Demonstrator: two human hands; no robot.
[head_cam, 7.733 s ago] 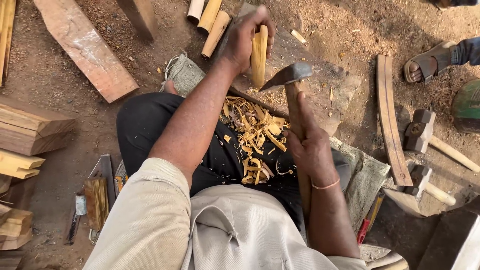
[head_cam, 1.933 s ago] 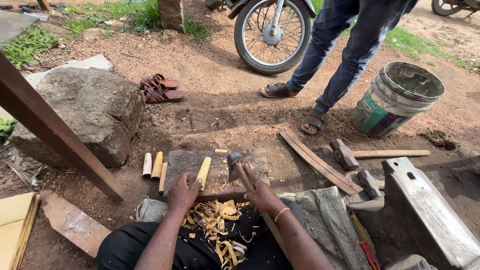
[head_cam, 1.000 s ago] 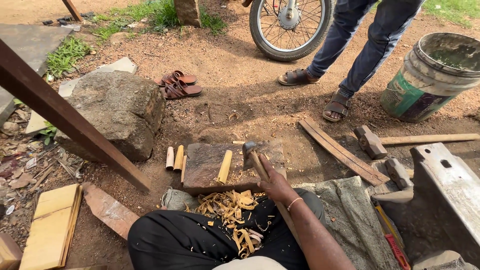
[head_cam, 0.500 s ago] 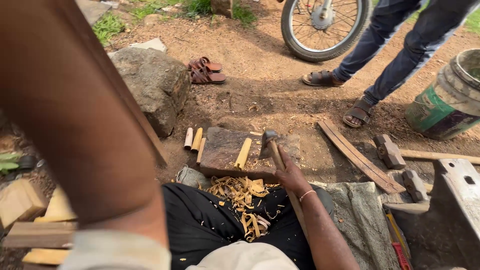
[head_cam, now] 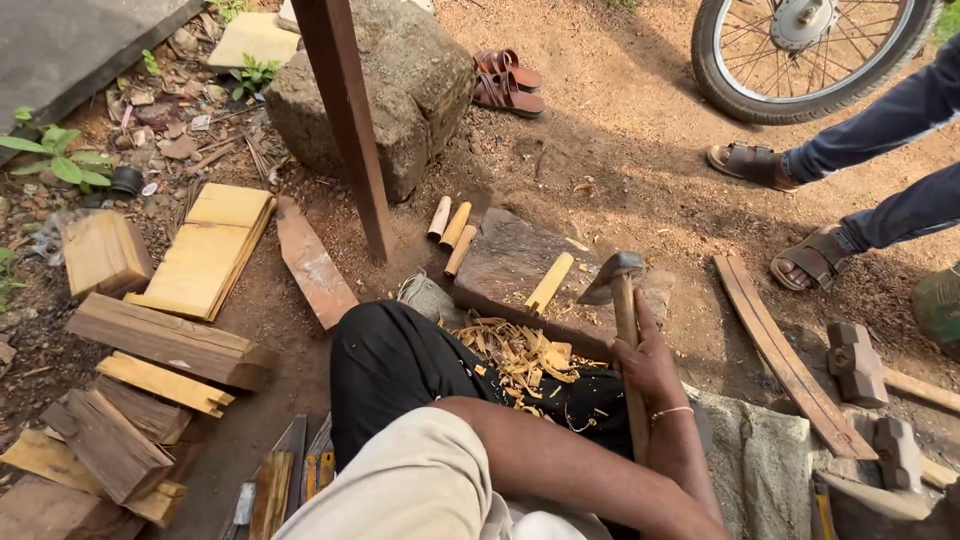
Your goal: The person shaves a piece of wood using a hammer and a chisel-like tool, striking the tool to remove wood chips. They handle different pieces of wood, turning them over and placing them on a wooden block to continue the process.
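Observation:
My right hand [head_cam: 650, 362] grips the wooden handle of a small axe, whose metal head [head_cam: 610, 274] rests on a flat stone block [head_cam: 510, 262] in front of me. Just left of the axe head, a pale carved stick [head_cam: 550, 282] lies loose on the block. Yellow wood shavings [head_cam: 515, 358] cover my lap over dark trousers. My left hand is out of view.
Three short sticks [head_cam: 450, 225] lie beside a slanted post [head_cam: 350, 130] and a boulder [head_cam: 400, 80]. Planks and wood blocks [head_cam: 170, 340] are piled at left. Another person's sandalled feet [head_cam: 810, 260], a wheel [head_cam: 800, 50], a curved wooden strip [head_cam: 770, 340] and hammers [head_cam: 855, 360] are at right.
The view has swung left and down. My left arm, which filled the left side half a second ago, has left the view. My right hand still holds the axe on the block.

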